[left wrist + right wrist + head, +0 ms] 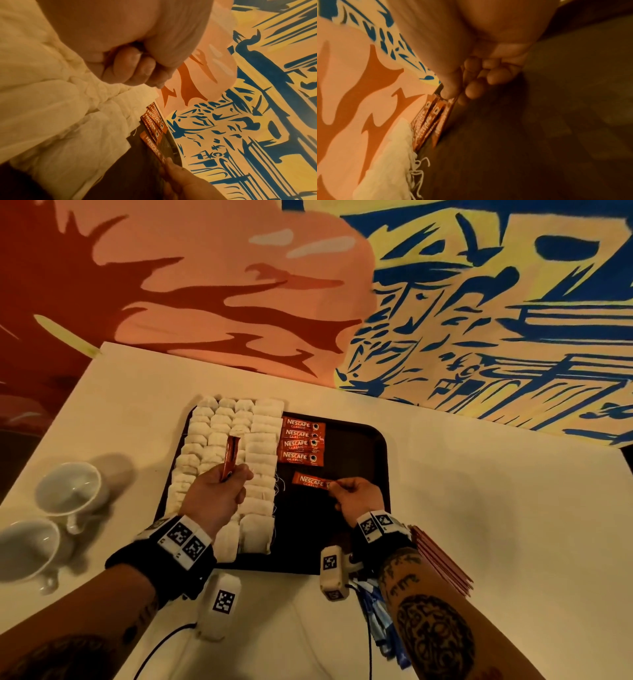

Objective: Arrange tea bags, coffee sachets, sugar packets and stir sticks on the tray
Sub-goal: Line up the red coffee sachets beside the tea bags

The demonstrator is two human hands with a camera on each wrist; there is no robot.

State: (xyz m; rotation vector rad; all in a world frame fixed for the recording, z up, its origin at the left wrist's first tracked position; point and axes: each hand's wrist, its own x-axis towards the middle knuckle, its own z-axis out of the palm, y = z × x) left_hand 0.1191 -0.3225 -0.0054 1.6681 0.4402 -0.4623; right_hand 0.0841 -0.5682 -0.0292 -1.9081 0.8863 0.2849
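Red coffee sachet (311,480) pinched in right grip (356,495) over the tray (380,446); left grip (219,491) clutches spare sachets (230,457)

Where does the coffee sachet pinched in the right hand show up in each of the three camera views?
Head: the red Nescafe coffee sachet lies flat at picture centre, pinched at its right end by the right hand.
Left wrist: lower middle, slanting toward that hand.
Right wrist: centre, under the thumb.
Shared landmark: the row of four red sachets beside the white tea bags on the black tray.
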